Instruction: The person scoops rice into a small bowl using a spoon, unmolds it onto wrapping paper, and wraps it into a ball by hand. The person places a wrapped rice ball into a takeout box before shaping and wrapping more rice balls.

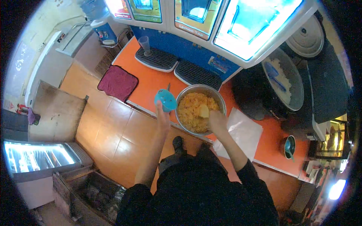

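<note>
My left hand (162,114) grips a small turquoise bowl (166,100), tilted with its inside in view and dark specks in it. My right hand (217,123) is closed around a pale scoop or spoon (204,111), whose head rests on orange-yellow rice (192,110). The rice fills much of a round metal pot (222,99) on the orange counter (152,82). Beside the pot, under my right forearm, lie sheets of white paper or plastic (246,132). A thin dark utensil handle (168,86) shows behind the bowl.
A drink dispenser (183,41) with black drip trays (157,59) stands behind; a clear cup (144,45) is on one. A maroon cloth (118,82) lies left. At right are a large cooker of white rice (282,84) and a small container (289,145) with a spoon. A wooden crate (63,195) stands lower left.
</note>
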`<state>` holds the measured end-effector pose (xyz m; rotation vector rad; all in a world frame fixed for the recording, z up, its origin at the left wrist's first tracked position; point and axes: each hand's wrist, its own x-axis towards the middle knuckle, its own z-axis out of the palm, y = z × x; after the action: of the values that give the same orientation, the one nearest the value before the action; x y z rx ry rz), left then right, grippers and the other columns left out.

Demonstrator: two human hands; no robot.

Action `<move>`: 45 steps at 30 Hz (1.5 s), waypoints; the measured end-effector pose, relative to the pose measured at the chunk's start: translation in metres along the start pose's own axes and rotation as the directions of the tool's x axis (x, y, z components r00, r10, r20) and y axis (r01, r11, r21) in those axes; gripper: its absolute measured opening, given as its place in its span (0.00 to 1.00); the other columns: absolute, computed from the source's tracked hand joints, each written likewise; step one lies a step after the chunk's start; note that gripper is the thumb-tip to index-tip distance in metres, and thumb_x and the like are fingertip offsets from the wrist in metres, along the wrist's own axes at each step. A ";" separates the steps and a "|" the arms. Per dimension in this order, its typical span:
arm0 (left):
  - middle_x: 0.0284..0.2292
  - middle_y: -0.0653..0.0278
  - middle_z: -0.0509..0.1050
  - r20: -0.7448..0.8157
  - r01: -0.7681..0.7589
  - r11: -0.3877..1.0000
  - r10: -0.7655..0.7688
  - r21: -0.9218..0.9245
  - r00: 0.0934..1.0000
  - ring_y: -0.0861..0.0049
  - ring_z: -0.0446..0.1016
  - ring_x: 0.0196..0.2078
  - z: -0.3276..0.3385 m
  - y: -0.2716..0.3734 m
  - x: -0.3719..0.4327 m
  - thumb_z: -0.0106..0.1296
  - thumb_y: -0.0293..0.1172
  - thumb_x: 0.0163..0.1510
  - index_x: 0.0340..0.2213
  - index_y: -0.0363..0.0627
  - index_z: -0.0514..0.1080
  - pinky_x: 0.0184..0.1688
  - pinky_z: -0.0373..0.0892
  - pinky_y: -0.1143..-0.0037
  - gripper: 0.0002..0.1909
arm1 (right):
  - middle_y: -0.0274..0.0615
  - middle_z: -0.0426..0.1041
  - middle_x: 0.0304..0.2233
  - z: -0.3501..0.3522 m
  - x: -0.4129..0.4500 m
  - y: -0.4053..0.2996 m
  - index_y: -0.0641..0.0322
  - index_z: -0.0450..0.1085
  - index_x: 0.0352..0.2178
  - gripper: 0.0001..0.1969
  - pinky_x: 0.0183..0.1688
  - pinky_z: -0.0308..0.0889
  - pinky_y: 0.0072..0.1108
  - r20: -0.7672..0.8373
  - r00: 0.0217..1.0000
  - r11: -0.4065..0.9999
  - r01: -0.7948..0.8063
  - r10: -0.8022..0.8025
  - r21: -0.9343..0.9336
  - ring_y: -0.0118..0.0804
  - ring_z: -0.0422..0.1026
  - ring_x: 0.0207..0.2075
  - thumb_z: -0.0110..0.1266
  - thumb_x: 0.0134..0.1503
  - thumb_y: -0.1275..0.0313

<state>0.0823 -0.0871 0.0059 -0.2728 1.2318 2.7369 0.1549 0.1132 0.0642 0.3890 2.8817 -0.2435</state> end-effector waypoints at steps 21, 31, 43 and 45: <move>0.45 0.56 0.60 0.027 -0.209 0.890 0.217 0.404 0.976 0.69 0.60 0.46 0.023 -0.033 0.016 0.43 0.45 0.54 0.51 0.38 0.52 0.49 0.57 0.71 0.29 | 0.50 0.72 0.31 0.044 0.020 0.009 0.55 0.71 0.36 0.15 0.37 0.65 0.34 0.085 0.972 0.902 0.169 -0.220 0.398 0.50 0.70 0.34 0.48 0.49 0.61; 0.42 0.55 0.60 0.216 -0.112 0.747 -0.043 0.655 0.975 0.71 0.61 0.44 0.053 0.031 -0.017 0.45 0.44 0.53 0.46 0.36 0.54 0.45 0.60 0.73 0.27 | 0.49 0.72 0.29 -0.006 0.000 0.040 0.56 0.71 0.32 0.14 0.35 0.66 0.34 -0.072 0.992 0.849 0.123 -0.099 0.514 0.46 0.72 0.33 0.50 0.47 0.60; 0.43 0.47 0.60 0.093 0.058 0.672 -0.185 0.738 0.978 0.60 0.63 0.44 0.066 -0.054 -0.001 0.42 0.56 0.51 0.49 0.36 0.48 0.45 0.61 0.66 0.36 | 0.39 0.71 0.32 0.039 -0.025 0.040 0.56 0.67 0.37 0.18 0.26 0.68 0.28 -0.483 0.803 0.900 0.430 -0.349 0.065 0.39 0.72 0.27 0.51 0.40 0.69; 0.43 0.49 0.60 0.082 0.229 0.748 -0.354 0.623 0.932 0.61 0.64 0.44 0.065 -0.047 -0.001 0.41 0.57 0.51 0.49 0.39 0.49 0.42 0.63 0.67 0.36 | 0.39 0.71 0.32 0.039 -0.020 0.057 0.56 0.67 0.37 0.19 0.27 0.68 0.28 -0.485 0.774 0.876 0.482 -0.408 0.032 0.39 0.72 0.27 0.52 0.39 0.70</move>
<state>0.0848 -0.0071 0.0145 -0.1046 1.7447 1.9170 0.1967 0.1548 0.0240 -0.2795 3.4111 -0.5206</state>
